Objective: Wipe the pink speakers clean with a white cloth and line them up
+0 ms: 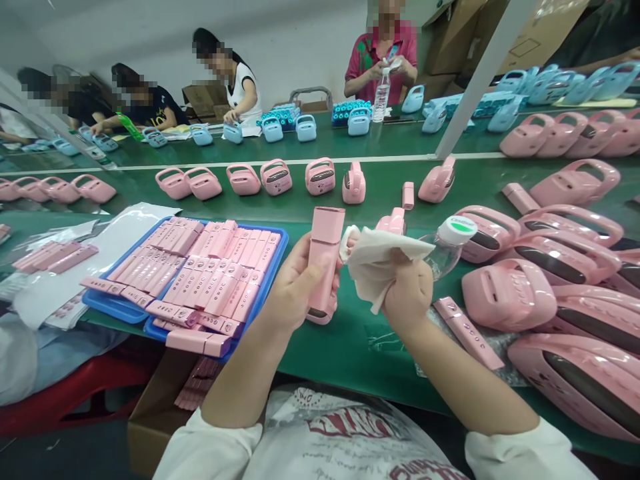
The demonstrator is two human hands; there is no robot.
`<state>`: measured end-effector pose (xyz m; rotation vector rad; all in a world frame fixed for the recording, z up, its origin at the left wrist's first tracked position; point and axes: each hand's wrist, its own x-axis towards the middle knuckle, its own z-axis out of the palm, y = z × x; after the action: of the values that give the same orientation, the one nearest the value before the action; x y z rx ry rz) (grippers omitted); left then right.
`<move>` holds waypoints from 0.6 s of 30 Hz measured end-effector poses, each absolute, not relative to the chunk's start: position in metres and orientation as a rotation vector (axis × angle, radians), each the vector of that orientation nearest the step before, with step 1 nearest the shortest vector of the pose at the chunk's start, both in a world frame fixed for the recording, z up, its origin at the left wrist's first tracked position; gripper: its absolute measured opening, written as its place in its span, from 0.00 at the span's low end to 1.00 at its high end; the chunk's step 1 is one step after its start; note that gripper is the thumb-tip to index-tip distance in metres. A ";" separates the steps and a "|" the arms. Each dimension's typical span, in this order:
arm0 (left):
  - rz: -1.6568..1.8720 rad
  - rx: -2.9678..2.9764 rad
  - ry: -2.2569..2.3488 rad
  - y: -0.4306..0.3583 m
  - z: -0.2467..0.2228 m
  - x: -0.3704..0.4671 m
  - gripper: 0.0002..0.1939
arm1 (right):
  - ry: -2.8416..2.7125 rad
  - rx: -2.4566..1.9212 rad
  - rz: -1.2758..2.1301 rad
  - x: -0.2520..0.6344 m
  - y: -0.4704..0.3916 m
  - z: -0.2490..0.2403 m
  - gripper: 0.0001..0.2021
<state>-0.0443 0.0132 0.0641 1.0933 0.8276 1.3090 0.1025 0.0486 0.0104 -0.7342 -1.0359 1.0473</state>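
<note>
My left hand [296, 280] is wrapped round a pink bar-shaped piece [327, 230], held upright over the table. To its right, my right hand [411, 288] grips a white cloth [373, 257], which hangs down beside the piece. Just below the held piece, part of another pink item [323, 312] shows on the green surface. Behind the cloth stands a clear bottle with a white and green cap [459, 229]. Near my right forearm lies a pink bar with buttons [470, 333].
Blue trays [280, 248] of pink bars sit at the left. Pink handled cases [509, 293] crowd the right, and more line the green belt [295, 208]. People work across it beside blue cases [306, 128]. A metal post [483, 87] slants at the right.
</note>
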 end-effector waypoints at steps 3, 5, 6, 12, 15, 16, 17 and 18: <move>1.214 1.102 0.720 0.012 0.064 -0.048 0.18 | -0.853 -0.750 1.137 0.100 0.050 0.024 0.15; 1.165 1.023 0.610 0.013 0.066 -0.048 0.21 | -0.787 -0.774 1.097 0.100 0.052 0.028 0.12; 1.150 0.963 0.561 0.013 0.067 -0.047 0.21 | -0.799 -0.766 1.063 0.100 0.053 0.028 0.12; 1.138 0.816 0.533 0.016 0.066 -0.033 0.31 | -1.552 -0.514 0.650 0.103 0.047 0.024 0.20; 1.157 0.796 0.589 0.017 0.064 -0.029 0.39 | -1.805 -0.396 0.352 0.103 0.045 0.026 0.25; 1.178 0.784 0.604 0.018 0.064 -0.028 0.41 | -1.844 -0.361 0.291 0.103 0.045 0.026 0.25; 1.204 0.766 0.616 0.018 0.065 -0.028 0.42 | -1.874 -0.335 0.248 0.103 0.046 0.026 0.25; 1.231 0.741 0.624 0.018 0.066 -0.029 0.43 | -1.901 -0.312 0.215 0.104 0.045 0.027 0.24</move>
<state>-0.0286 0.0177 0.0656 0.7406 0.6238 1.2311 0.1042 0.0454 0.0266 -0.3119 -1.9009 0.2154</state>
